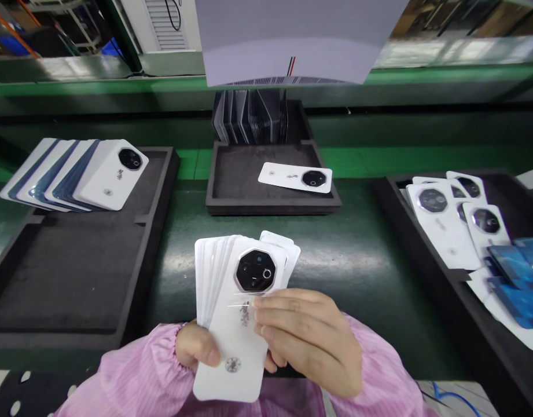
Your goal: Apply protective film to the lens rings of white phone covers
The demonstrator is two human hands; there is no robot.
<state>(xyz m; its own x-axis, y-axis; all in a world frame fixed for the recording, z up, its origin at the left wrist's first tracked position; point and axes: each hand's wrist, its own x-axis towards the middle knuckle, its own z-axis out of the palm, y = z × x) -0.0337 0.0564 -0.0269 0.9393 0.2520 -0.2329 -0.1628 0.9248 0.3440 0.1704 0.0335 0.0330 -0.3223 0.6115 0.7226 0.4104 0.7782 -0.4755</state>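
Observation:
A fanned stack of white phone back panels [231, 379] is held up in front of me. The front one carries a dark octagonal camera area, dark lettering and a round mark. My left hand [199, 347] grips the stack from the left side, thumb on the front panel and the other fingers mostly hidden behind. On the right side, my right hand [309, 341] has its fingers pressed together over the front panel just below the camera area; its thumb is hidden. A single white panel [281, 175] lies tilted across the middle tray, beyond the stack.
To the left, a dark foam tray [138, 278] carries leaning white panels [101, 185] with blue-grey sheets between. The middle tray [270, 207] holds upright dark sheets [249, 119] at its back. White panels [440, 226] and blue pieces [518, 284] crowd the right tray [416, 255]. A white board [287, 40] overhangs the back.

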